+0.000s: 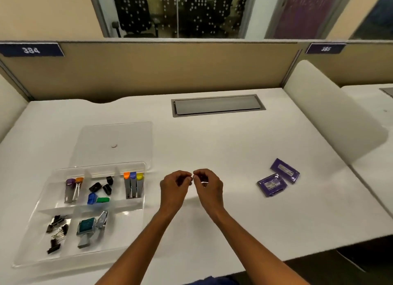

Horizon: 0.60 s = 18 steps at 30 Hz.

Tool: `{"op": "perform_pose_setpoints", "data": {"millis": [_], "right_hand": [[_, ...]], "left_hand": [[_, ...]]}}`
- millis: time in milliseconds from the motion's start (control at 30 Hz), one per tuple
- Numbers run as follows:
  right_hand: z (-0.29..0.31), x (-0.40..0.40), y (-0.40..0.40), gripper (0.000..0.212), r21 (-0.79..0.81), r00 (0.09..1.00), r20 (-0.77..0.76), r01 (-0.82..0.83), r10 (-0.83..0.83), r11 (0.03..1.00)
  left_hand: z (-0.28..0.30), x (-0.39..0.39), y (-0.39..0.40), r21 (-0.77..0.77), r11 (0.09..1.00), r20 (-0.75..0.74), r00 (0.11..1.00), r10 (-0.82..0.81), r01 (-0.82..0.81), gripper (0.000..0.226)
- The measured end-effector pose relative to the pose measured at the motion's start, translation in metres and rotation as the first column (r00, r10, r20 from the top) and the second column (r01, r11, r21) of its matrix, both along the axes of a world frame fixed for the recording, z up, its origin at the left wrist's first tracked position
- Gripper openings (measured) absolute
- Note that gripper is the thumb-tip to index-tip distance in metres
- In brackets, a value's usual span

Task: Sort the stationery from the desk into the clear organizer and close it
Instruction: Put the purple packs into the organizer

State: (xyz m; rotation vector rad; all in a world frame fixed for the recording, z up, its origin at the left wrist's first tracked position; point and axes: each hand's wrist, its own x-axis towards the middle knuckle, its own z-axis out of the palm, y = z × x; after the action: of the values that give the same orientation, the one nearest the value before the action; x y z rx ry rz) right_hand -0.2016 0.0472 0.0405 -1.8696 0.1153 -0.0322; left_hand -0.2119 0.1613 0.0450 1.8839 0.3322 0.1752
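Observation:
The clear organizer (136,208) lies open on the left of the white desk, its lid (114,144) folded back flat behind it. Its compartments hold highlighters (133,187), black and coloured clips (100,192), binder clips (56,231), two capped markers (72,189) and a green stamp with a metal clip (87,229). Two purple staple boxes (277,178) lie on the desk to the right. My left hand (175,189) and my right hand (207,187) meet at mid-desk, fingertips pinched together on something tiny; I cannot make out what.
A grey cable hatch (218,105) is set into the desk at the back. A beige partition (148,70) runs behind, and a white rounded divider (331,119) bounds the right side. The desk's front edge is close to me.

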Motion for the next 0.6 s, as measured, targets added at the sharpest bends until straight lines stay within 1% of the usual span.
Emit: {"op": "perform_pose_setpoints", "data": {"millis": [133, 267, 367, 433, 500, 600], "right_hand": [[-0.005, 0.011, -0.041, 0.012, -0.012, 0.996, -0.015, 0.093, -0.093, 0.996], [-0.012, 0.021, -0.086, 0.012, -0.051, 0.984, -0.014, 0.177, -0.177, 0.983], [-0.015, 0.028, -0.119, 0.011, -0.06, 0.966, -0.021, 0.257, -0.259, 0.965], [-0.017, 0.032, -0.143, 0.011, -0.064, 0.949, -0.027, 0.312, -0.315, 0.948], [-0.019, 0.034, -0.164, 0.011, -0.073, 0.932, -0.036, 0.358, -0.361, 0.931], [-0.021, 0.037, -0.199, 0.014, -0.105, 0.907, -0.04, 0.414, -0.419, 0.904]], "left_hand": [[-0.004, 0.019, -0.038, -0.003, 0.994, -0.003, 0.994, -0.11, 0.11, 0.014], [-0.015, 0.037, -0.083, 0.052, 0.971, -0.003, 0.972, -0.233, 0.233, 0.013], [-0.026, 0.047, -0.118, 0.092, 0.938, -0.007, 0.942, -0.335, 0.334, 0.015], [-0.035, 0.052, -0.143, 0.118, 0.904, -0.026, 0.911, -0.412, 0.412, 0.016], [-0.043, 0.057, -0.165, 0.176, 0.855, -0.045, 0.872, -0.488, 0.488, 0.019], [-0.051, 0.064, -0.2, 0.288, 0.748, -0.056, 0.791, -0.61, 0.597, 0.025]]}}
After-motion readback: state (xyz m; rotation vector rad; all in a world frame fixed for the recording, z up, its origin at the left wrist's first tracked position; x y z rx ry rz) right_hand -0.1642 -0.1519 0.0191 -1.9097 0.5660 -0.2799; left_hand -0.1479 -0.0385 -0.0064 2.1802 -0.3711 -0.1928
